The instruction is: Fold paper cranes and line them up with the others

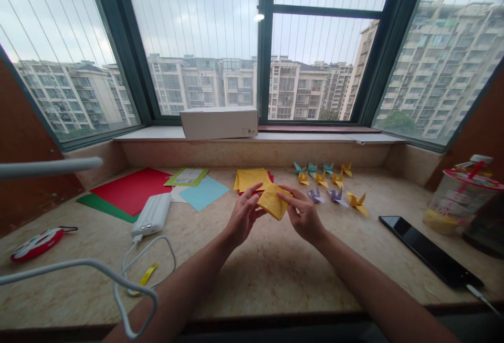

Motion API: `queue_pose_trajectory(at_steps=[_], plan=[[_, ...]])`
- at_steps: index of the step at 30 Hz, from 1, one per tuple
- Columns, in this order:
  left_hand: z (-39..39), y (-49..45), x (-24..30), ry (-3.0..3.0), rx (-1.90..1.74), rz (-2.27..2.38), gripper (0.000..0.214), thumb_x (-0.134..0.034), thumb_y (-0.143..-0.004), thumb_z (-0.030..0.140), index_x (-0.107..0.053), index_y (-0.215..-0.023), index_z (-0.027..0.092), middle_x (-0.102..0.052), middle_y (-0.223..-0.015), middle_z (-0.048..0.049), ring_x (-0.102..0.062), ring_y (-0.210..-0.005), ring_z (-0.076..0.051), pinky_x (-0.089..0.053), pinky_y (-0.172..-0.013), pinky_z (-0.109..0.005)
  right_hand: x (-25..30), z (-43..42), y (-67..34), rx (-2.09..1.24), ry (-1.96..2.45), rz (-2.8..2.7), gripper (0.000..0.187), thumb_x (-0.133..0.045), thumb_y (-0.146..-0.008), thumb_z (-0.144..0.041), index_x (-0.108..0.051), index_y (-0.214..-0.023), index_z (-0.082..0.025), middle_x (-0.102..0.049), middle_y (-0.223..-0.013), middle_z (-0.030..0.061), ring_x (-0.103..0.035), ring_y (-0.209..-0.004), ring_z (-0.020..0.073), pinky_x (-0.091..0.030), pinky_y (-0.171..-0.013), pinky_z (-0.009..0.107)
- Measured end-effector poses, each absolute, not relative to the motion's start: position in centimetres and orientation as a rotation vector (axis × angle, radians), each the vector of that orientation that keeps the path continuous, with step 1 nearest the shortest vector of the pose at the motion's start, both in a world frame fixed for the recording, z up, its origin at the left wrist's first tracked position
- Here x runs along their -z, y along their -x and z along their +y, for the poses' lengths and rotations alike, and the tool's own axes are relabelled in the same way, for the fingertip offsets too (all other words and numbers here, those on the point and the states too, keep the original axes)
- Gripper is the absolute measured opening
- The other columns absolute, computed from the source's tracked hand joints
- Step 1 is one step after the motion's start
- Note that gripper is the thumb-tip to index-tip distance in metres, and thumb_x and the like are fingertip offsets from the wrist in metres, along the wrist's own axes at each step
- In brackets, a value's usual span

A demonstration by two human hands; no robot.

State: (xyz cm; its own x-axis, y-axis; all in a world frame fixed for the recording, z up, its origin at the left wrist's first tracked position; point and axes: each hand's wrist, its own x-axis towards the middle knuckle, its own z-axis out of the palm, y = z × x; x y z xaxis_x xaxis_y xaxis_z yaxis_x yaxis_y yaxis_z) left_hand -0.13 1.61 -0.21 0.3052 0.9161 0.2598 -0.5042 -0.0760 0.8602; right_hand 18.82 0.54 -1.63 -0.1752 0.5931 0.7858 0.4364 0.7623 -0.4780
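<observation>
White cable (84, 262): nearest.
Left hand (244, 211): closed on folded yellow paper (271, 202).
Right hand (305, 217): pinches opposite edge, probably steadying it.

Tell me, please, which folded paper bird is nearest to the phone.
The yellow bird at the group's front right corner; no other stands so close to the phone.

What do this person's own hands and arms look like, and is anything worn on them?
The left hand and right hand are ungloved; no ring, watch or bracelet shows. The left forearm and right forearm are bare, with no sleeves or markings visible.
</observation>
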Motion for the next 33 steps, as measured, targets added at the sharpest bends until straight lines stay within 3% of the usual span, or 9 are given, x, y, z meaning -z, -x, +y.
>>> queue_pose_trajectory(at_steps=[4,8,11,14,18,21,25,30,33], plan=[[2.3,0.1,0.6,-1.119,-1.255,0.627,0.048,-0.080,-0.071,0.032,-0.062,-0.111,0.013,-0.071,-0.103,-0.0105,-0.067,-0.088,-0.019,-0.052,-0.079,-0.030,1.4,0.3,-18.7,-0.206,0.740,-1.924,0.041,-0.047,-0.092,-0.016,-0.062,-0.129,-0.025,-0.056,-0.136,0.0119,-0.057,-0.121,0.0258,-0.049,-0.101,0.045],[2.5,0.1,0.6,-1.102,-1.354,0.605,0.046,-0.084,-0.068,0.026,-0.063,-0.106,0.012,-0.073,-0.095,-0.0082,-0.068,-0.085,-0.017,-0.050,-0.081,-0.028,1.7,0.6,-18.3,-0.218,0.826,-1.813,0.031,-0.055,-0.092,-0.024,-0.068,-0.121,-0.025,-0.064,-0.120,0.0110,-0.064,-0.107,0.0236,-0.054,-0.094,0.041],[2.0,-0.1,0.3,-0.987,-1.343,0.538,0.051,-0.082,-0.071,0.023,-0.059,-0.115,0.016,-0.073,-0.099,-0.0065,-0.068,-0.086,-0.015,-0.051,-0.082,-0.028,2.0,0.8,-18.0,-0.179,0.894,-1.681,0.027,-0.058,-0.092,-0.029,-0.071,-0.115,-0.024,-0.066,-0.113,0.0100,-0.065,-0.104,0.0235,-0.054,-0.093,0.041],[1.6,-0.6,0.4,-0.991,-1.235,0.468,0.046,-0.081,-0.072,0.023,-0.062,-0.113,0.014,-0.072,-0.108,-0.0098,-0.068,-0.095,-0.017,-0.049,-0.089,-0.027,2.1,0.7,-17.5,-0.115,0.936,-1.601,0.028,-0.059,-0.092,-0.031,-0.070,-0.116,-0.023,-0.066,-0.114,0.0109,-0.063,-0.107,0.0248,-0.052,-0.095,0.043],[1.9,-0.8,0.9,-1.003,-1.195,0.459,0.044,-0.081,-0.073,0.028,-0.063,-0.111,0.014,-0.070,-0.115,-0.0120,-0.067,-0.101,-0.022,-0.050,-0.093,-0.035,2.0,0.1,-17.2,-0.070,0.923,-1.634,0.033,-0.055,-0.094,-0.026,-0.064,-0.125,-0.020,-0.063,-0.120,0.0126,-0.060,-0.114,0.0248,-0.050,-0.099,0.043],[2.5,-0.4,0.9,-0.957,-1.322,0.523,0.044,-0.081,-0.073,0.027,-0.060,-0.110,0.015,-0.072,-0.107,-0.0102,-0.069,-0.094,-0.021,-0.053,-0.088,-0.038,1.8,-0.1,-17.3,-0.094,0.876,-1.717,0.033,-0.053,-0.094,-0.020,-0.064,-0.125,-0.021,-0.062,-0.122,0.0119,-0.061,-0.113,0.0233,-0.051,-0.098,0.041],[2.8,0.2,0.8,-0.996,-1.390,0.597,0.039,-0.080,-0.073,0.031,-0.063,-0.101,0.011,-0.073,-0.098,-0.0106,-0.070,-0.088,-0.020,-0.054,-0.083,-0.032,1.6,0.0,-17.8,-0.148,0.803,-1.832,0.031,-0.054,-0.093,-0.017,-0.067,-0.120,-0.023,-0.062,-0.120,0.0103,-0.065,-0.103,0.0207,-0.055,-0.091,0.037],[2.5,0.0,0.9,-1.130,-1.287,0.640,0.043,-0.077,-0.076,0.035,-0.060,-0.109,0.013,-0.070,-0.106,-0.0115,-0.069,-0.084,-0.018,-0.056,-0.069,-0.029,1.5,0.3,-18.6,-0.087,0.793,-1.913,0.024,-0.058,-0.092,-0.020,-0.069,-0.113,-0.025,-0.063,-0.111,0.0087,-0.064,-0.101,0.0213,-0.055,-0.090,0.039],[2.4,-0.2,1.1,-1.242,-1.182,0.631,0.042,-0.077,-0.076,0.038,-0.062,-0.104,0.010,-0.070,-0.096,-0.0097,-0.067,-0.071,-0.015,-0.056,-0.063,-0.028,1.5,0.5,-19.1,-0.062,0.806,-1.922,0.017,-0.059,-0.092,-0.024,-0.071,-0.104,-0.024,-0.060,-0.112,0.0090,-0.063,-0.094,0.0204,-0.055,-0.084,0.039]])
